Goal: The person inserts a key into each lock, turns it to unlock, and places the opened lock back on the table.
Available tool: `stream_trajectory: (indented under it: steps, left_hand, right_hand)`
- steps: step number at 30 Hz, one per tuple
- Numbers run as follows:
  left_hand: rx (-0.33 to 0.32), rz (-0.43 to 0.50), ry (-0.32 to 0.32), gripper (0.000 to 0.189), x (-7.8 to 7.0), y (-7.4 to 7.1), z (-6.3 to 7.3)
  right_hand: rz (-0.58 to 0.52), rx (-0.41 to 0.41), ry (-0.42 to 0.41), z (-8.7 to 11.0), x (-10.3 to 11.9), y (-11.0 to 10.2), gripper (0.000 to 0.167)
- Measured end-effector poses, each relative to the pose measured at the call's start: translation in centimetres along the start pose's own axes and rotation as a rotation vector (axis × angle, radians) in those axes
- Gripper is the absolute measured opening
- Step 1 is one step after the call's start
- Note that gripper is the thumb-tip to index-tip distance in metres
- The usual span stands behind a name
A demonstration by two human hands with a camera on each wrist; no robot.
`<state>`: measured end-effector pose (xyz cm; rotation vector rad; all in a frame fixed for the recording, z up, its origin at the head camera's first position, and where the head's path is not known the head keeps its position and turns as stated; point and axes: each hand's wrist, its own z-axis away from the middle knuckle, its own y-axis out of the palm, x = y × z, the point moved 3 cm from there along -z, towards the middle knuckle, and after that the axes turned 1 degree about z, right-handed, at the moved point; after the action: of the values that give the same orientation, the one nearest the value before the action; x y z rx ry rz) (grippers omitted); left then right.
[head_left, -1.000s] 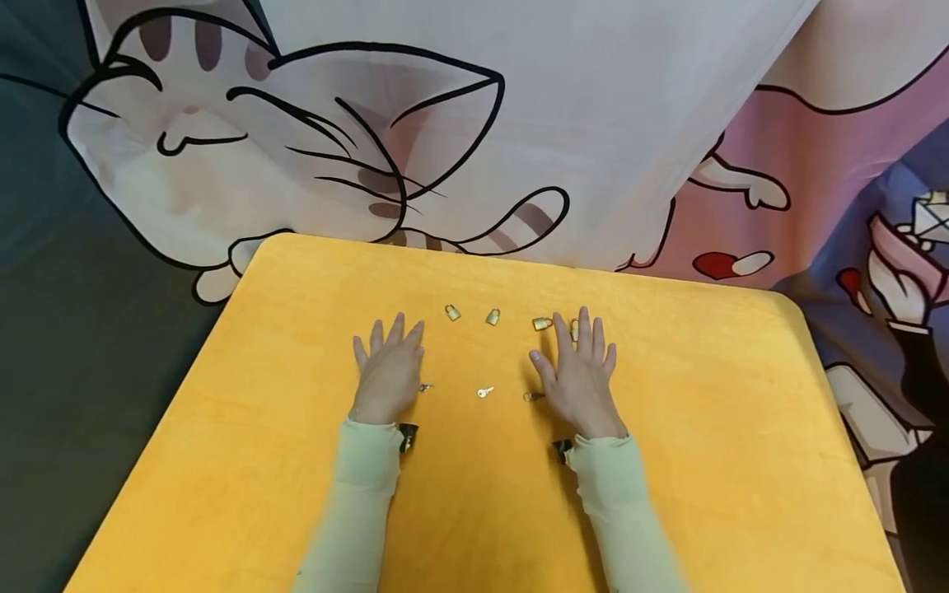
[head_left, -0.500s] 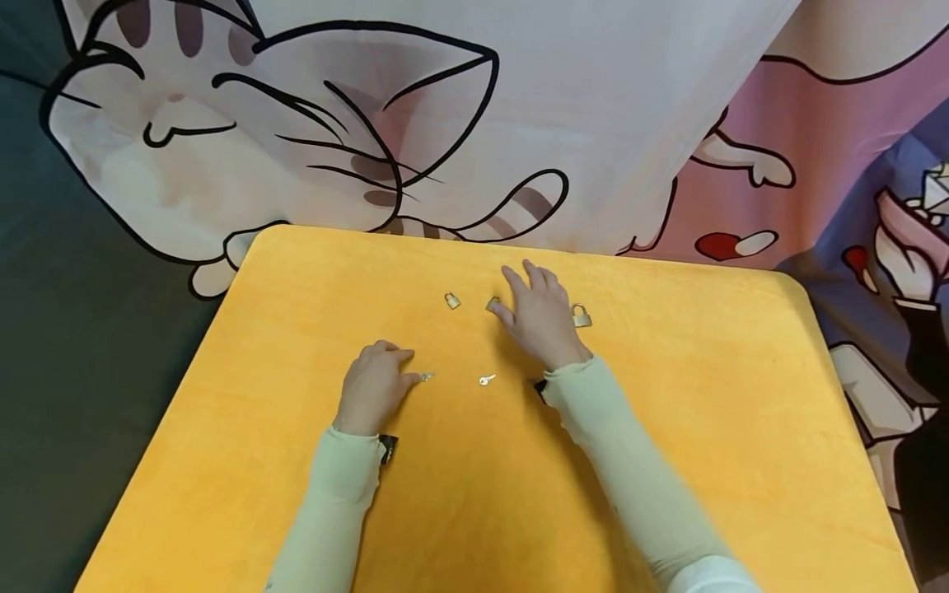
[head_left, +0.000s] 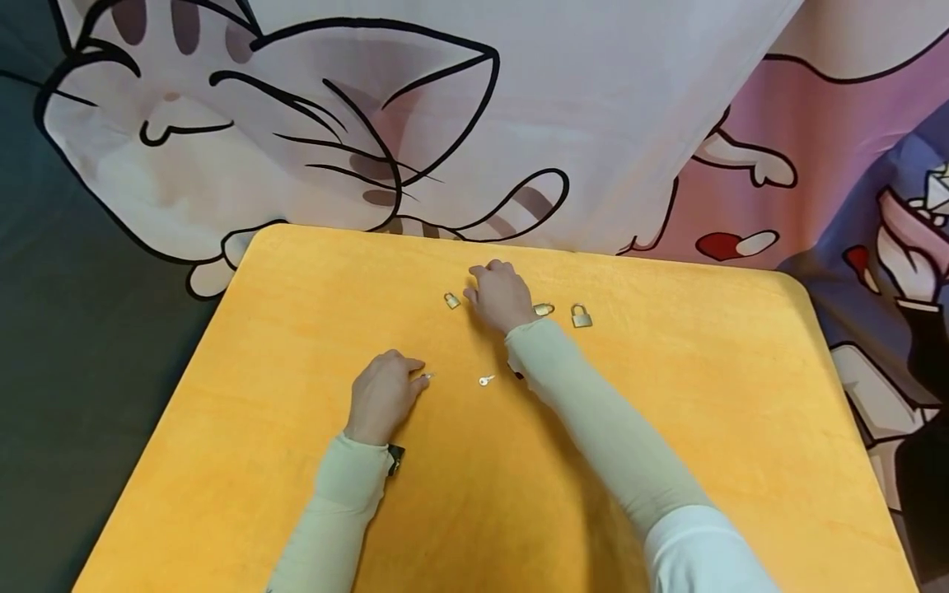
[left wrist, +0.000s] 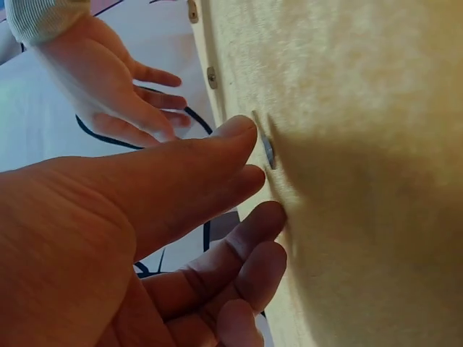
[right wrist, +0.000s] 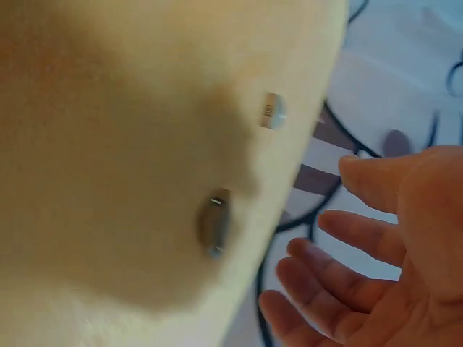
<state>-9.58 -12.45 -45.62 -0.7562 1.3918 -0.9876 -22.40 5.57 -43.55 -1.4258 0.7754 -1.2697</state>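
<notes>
My left hand (head_left: 381,398) is low over the yellow table, thumb and forefinger either side of a small silver key (head_left: 429,375). In the left wrist view that key (left wrist: 268,151) lies right at the thumb tip, with the fingers loosely bent and apart. Further back, my right hand (head_left: 502,298) hovers above the row of small brass padlocks, its fingers relaxed and holding nothing. Left of it lies one padlock (head_left: 451,301); to its right are another padlock (head_left: 544,310) and a larger padlock (head_left: 582,315). The right wrist view shows a padlock (right wrist: 215,224) below the fingers.
A second key (head_left: 485,380) lies mid-table, left of the right forearm. The yellow table (head_left: 704,395) has rounded back corners, and a cartoon-printed curtain (head_left: 593,99) hangs behind its far edge. Something dark (head_left: 922,494) stands at the right edge of view.
My right hand has swept left across the padlocks, uncovering those on the right; its forearm now covers where a third key lay. The left hand has drawn its fingers in toward the left key.
</notes>
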Motion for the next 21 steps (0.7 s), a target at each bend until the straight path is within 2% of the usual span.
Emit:
stream_trajectory:
  steps: [5,14,17,21]
  left_hand:
    - [-0.031,0.000,0.007,0.026,0.1,0.2,0.0]
    - [-0.112,0.017,0.011,0.016,0.3,1.0,0.0]
    - [-0.139,0.019,0.003,0.013,0.2,1.0,-0.2]
    - [-0.147,0.008,-0.011,0.006,0.1,1.1,-0.2]
  right_hand:
    - [-0.028,0.047,0.061,-1.3,0.7,1.7,0.042]
    - [-0.022,0.031,0.046,-1.8,1.8,3.5,0.027]
    - [-0.054,0.014,0.045,-1.8,1.8,3.7,0.024]
    - [-0.148,0.011,0.047,-1.5,1.8,3.9,0.019]
